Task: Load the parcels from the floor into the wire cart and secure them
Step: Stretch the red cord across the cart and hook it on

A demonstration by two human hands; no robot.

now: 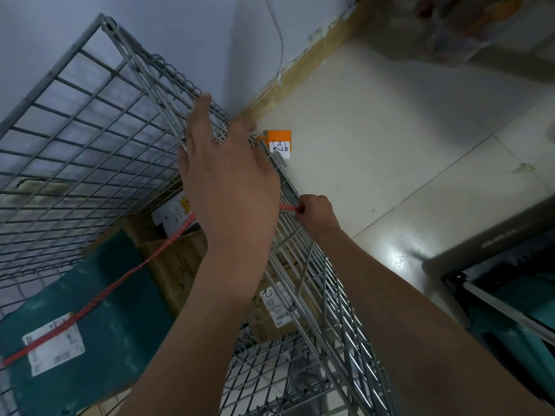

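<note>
The wire cart (90, 121) fills the left and middle of the head view. Inside it lie a teal parcel (114, 319) with a white label and brown cardboard boxes (180, 265). A red strap (120, 283) runs taut across the parcels toward the cart's right side. My left hand (228, 178) rests on the cart's top corner, its fingers over the wire rim. Lower on the outside of the right wire wall, my right hand (315, 211) grips the end of the red strap in a fist.
An orange tag (279, 142) with a white label hangs at the cart's top corner. Pale tiled floor (390, 145) lies to the right, meeting a blue wall with a thin cable. A dark and teal object (510, 289) stands at the right edge.
</note>
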